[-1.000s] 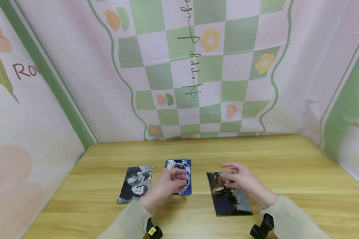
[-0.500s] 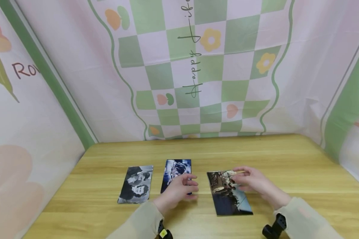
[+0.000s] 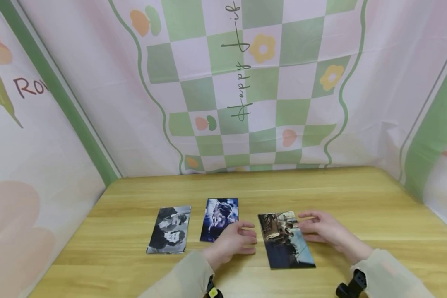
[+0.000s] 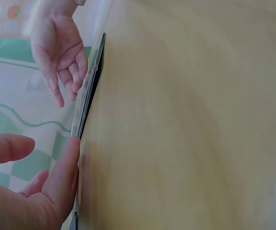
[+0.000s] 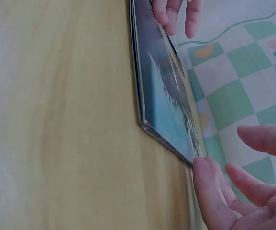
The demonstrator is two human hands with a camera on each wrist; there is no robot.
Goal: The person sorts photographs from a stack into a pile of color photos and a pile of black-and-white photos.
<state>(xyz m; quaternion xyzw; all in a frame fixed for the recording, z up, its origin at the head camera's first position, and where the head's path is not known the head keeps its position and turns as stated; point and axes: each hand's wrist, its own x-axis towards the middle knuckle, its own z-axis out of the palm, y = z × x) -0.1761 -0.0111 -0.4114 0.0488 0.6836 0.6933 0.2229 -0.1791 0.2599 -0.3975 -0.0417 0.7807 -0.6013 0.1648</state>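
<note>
A stack of photo cards (image 3: 284, 244), the top one showing a crowd under a pale blue area, lies flat on the table at the right. My right hand (image 3: 331, 234) is at its right edge, fingers loosely bent and holding nothing. My left hand (image 3: 232, 243) hovers between that stack and a blue-toned photo card (image 3: 217, 218), covering this card's lower right corner. Its fingers are relaxed around nothing. Farther left lies a black-and-white photo card (image 3: 169, 229) with two people. From the side, the right wrist view shows the layered edges of the stack (image 5: 164, 96).
The wooden table (image 3: 108, 256) ends at the back against a checked green and white cloth (image 3: 260, 82). Printed cloth walls (image 3: 52, 165) rise at both sides. Each sleeve has a black wrist camera (image 3: 352, 284) near its cuff.
Both hands have moved right. The left hand has come off the blue-toned card toward the stack; the right hand has slid from above the stack to its right edge. The cards look nearly unmoved.
</note>
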